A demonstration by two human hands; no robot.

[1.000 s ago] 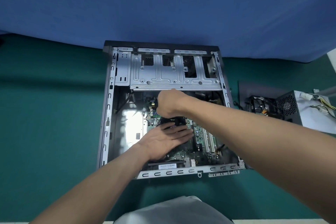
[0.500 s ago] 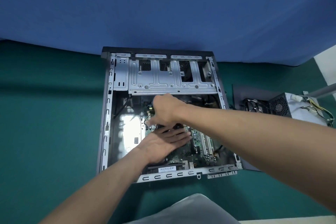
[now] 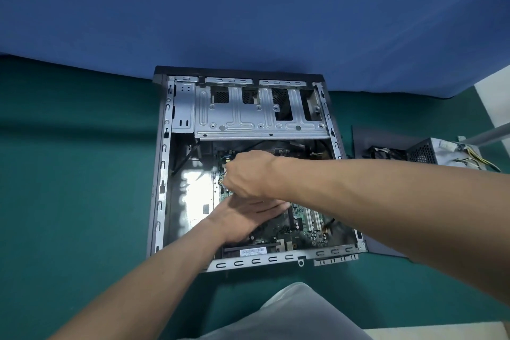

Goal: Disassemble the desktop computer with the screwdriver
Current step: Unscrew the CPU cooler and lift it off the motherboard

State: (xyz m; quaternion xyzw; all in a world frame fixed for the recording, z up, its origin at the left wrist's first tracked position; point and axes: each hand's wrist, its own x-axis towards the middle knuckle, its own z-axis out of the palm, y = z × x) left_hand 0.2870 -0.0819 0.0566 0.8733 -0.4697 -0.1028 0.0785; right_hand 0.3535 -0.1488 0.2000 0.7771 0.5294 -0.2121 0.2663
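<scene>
Grey garment (image 3: 289, 317): filling the middle of the bottom edge, nearest the camera.
Desk (image 3: 69, 201): lying under a green covering and carrying everything listed below.
Left forearm (image 3: 154, 279): stretching from the lower left across the case's near rail.
Left grip (image 3: 242, 218): lying open inside the case, fingers straight and together, pointing right and pressing flat on the parts at the board's middle.
Right grip (image 3: 248, 174): hanging knuckles-up just beyond the left fingers and meeting them, fingers curling downward; anything held is hidden under the hand, so impossible to tell whether closed on something.
Right forearm (image 3: 386, 196): crossing in from the right edge over the case's right wall.
Desktop computer case (image 3: 161, 174): lying on its side at the desk's centre, open face upward, both hands working inside it.
Motherboard (image 3: 303, 226): sitting in the right part of the case floor, white slots showing just right of the hands.
Bare metal floor (image 3: 193, 196): shining in the left part of the case, beside the board.
Drive cage (image 3: 248, 119): spanning the far end of the case.
Dark panel (image 3: 386, 138): lying flat just right of the case.
Power supply (image 3: 430, 150): sitting at the panel's far-right corner, coloured wires trailing right.
Blue cloth (image 3: 248, 8): hanging behind the desk, filling the upper half.
</scene>
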